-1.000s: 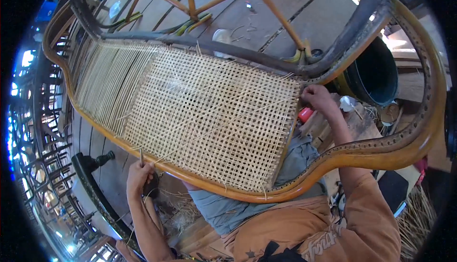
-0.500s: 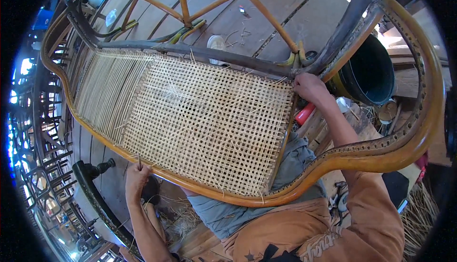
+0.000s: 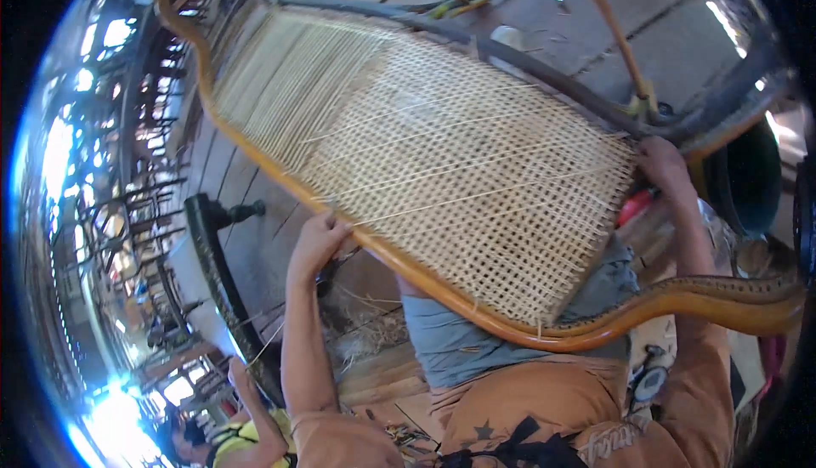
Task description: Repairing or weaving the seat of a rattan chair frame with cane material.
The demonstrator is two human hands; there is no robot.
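Observation:
A woven cane panel (image 3: 476, 179) fills a curved, varnished rattan frame (image 3: 399, 266) across my lap. Its left part has only parallel strands, while the rest is open mesh. Closed at the near rail, my left hand (image 3: 320, 243) pinches a thin pale cane strand (image 3: 442, 204) that runs slantwise over the mesh toward the far right corner. At that corner my right hand (image 3: 667, 169) is closed against the panel's edge; its fingertips are partly hidden, and I cannot make out what they grip. More loose strands lie slantwise on the weave.
A dark bucket (image 3: 748, 183) stands beyond my right hand, and a red object (image 3: 634, 207) lies below it. A dark green curved furniture piece (image 3: 217, 272) is at left. Another person in yellow (image 3: 246, 441) sits at lower left. Cane scraps litter the floor.
The view has shifted, so the frame appears farther right and tilted. Long loose strands now show across the mesh. My left hand is still at the near rail, my right at the far corner.

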